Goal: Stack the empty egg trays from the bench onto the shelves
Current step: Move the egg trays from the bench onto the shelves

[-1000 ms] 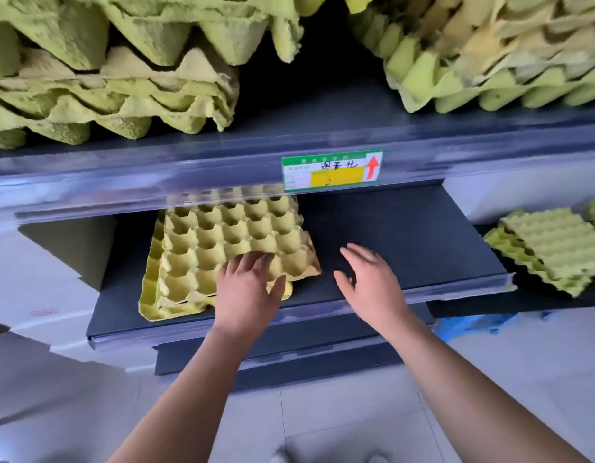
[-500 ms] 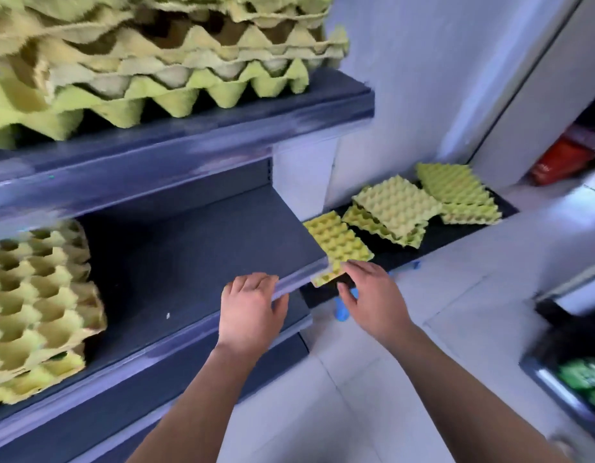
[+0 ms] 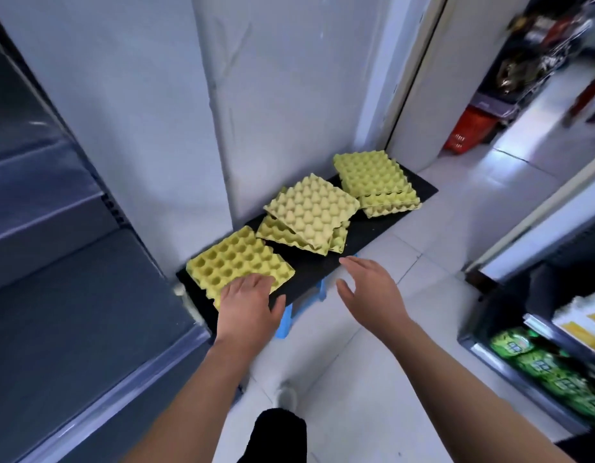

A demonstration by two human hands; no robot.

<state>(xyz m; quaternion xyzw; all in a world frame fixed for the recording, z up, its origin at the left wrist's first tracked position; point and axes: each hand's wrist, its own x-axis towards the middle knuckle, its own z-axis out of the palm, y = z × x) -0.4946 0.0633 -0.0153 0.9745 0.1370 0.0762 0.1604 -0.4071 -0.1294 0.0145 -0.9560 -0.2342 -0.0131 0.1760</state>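
Observation:
A low black bench (image 3: 366, 235) against the white wall carries yellow-green pulp egg trays in three groups. The nearest tray (image 3: 236, 260) lies cups-up at the bench's left end. A tilted small pile (image 3: 309, 215) sits in the middle, and a further stack (image 3: 373, 177) lies at the far end. My left hand (image 3: 249, 305) reaches over the near corner of the nearest tray with fingers extended, holding nothing. My right hand (image 3: 369, 292) hovers open above the bench's front edge, apart from the trays. The dark grey shelves (image 3: 65, 315) stand at the left.
Blue legs (image 3: 284, 324) hold up the bench over a white tiled floor (image 3: 356, 379). A second shelf unit with green packs (image 3: 543, 365) stands at the right. A doorway with a red basket (image 3: 470, 132) opens at the back right. My shoe (image 3: 286, 397) shows below.
The view has swung right from the shelf with its stacked tray to the bench. Both hands left the shelf edge and now reach over the bench, the left above the nearest tray.

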